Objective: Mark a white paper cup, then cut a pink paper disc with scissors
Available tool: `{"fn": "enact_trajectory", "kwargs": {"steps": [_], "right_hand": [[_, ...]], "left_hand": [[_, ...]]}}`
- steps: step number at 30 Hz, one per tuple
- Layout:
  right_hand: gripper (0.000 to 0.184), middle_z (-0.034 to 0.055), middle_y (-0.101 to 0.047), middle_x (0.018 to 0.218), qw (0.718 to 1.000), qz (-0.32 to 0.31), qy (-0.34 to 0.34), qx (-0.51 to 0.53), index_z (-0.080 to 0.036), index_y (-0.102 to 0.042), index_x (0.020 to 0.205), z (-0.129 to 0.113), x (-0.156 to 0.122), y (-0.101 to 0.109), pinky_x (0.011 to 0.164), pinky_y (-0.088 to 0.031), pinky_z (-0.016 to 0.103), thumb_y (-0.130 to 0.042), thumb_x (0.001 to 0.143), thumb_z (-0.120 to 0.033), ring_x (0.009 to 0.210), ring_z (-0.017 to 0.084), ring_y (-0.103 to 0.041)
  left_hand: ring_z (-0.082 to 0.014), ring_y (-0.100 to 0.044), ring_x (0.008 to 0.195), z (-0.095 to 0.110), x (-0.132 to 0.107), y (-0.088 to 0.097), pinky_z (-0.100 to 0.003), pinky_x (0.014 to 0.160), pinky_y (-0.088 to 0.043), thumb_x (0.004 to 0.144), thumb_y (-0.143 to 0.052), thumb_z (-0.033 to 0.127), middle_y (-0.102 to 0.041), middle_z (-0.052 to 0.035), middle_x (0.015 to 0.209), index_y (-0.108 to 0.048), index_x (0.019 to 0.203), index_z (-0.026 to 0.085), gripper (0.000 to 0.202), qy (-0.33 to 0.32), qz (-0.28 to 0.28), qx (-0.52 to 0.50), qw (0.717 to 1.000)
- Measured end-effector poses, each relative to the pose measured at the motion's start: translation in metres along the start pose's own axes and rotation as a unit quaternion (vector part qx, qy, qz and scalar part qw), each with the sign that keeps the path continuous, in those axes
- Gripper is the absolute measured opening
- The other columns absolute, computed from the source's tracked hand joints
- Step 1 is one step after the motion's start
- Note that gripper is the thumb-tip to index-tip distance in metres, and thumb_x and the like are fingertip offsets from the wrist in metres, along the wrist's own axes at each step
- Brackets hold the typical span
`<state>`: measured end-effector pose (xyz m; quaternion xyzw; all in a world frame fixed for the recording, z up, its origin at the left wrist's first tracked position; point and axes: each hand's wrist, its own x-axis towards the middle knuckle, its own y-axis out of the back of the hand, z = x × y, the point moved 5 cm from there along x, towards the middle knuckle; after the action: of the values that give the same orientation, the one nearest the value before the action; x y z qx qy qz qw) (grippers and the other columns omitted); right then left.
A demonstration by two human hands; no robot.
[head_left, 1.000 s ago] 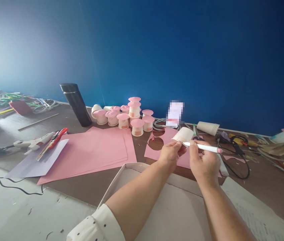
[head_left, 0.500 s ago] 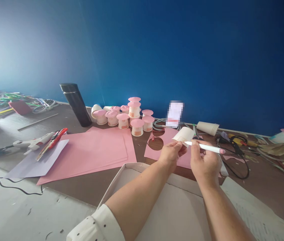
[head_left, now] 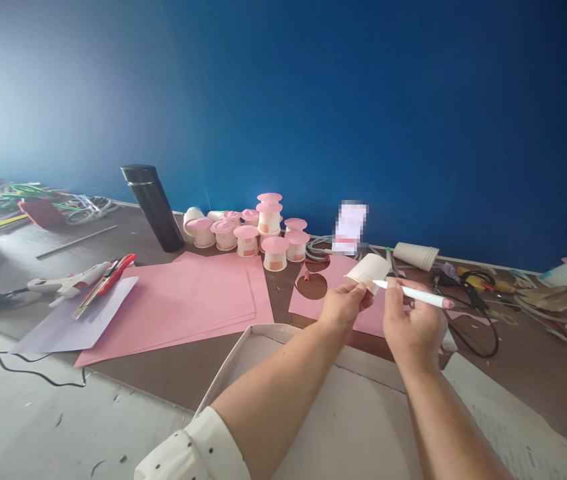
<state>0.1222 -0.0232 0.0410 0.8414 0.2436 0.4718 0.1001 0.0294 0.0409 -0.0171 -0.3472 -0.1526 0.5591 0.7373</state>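
Observation:
A white paper cup (head_left: 367,268) lies tilted in my left hand (head_left: 344,305), whose fingers and thumb close on its rim. My right hand (head_left: 415,327) grips a white marker pen (head_left: 421,295) with a pink end. The pen's tip points left at the cup's side, close to an orange-brown mark there; whether it touches I cannot tell. Below both hands is a sheet of pink paper (head_left: 301,305) with round holes cut in it. Beyond, to the left, several paper cups with pink paper roofs (head_left: 275,257) stand grouped, some stacked.
Pink sheets (head_left: 203,293) lie left of centre under a glue gun (head_left: 76,280) and a red cutter (head_left: 116,277). A black flask (head_left: 152,210) stands behind. Stacked cups (head_left: 415,255) and cables (head_left: 483,343) are on the right. A shallow white box (head_left: 333,427) sits beneath my forearms.
My right hand and the marker have shifted slightly right, and the pen tip has pulled back a little from the cup. The left hand keeps its hold, with the orange-brown mark showing more.

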Motion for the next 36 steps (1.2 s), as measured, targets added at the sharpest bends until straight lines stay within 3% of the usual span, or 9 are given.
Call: {"fn": "enact_trajectory", "kwargs": {"steps": [16,36], "right_hand": [[0.029,0.0105,-0.071,0.079,1.0,-0.018,0.001,0.001,-0.015,-0.07,0.087,0.0021,-0.0005,-0.0053,0.06,-0.045,0.028,-0.053,0.085,-0.038,0.065,0.021,-0.064],[0.029,0.0112,-0.071,0.078,1.0,-0.025,-0.012,-0.001,-0.015,-0.07,0.085,0.0029,-0.001,-0.0045,0.061,-0.042,0.029,-0.052,0.084,-0.039,0.063,0.021,-0.061]], "left_hand": [[-0.0156,-0.061,0.077,-0.0052,0.0016,0.0013,-0.036,0.091,-0.048,0.076,-0.066,0.023,-0.065,-0.0084,0.077,-0.072,0.078,0.009,0.016,0.004,-0.006,0.085,0.996],[-0.0101,-0.053,0.065,0.003,-0.0039,-0.0009,-0.03,0.081,-0.05,0.083,-0.058,0.019,-0.06,-0.0043,0.07,-0.071,0.076,0.011,0.017,-0.009,0.015,0.187,0.982]]}}
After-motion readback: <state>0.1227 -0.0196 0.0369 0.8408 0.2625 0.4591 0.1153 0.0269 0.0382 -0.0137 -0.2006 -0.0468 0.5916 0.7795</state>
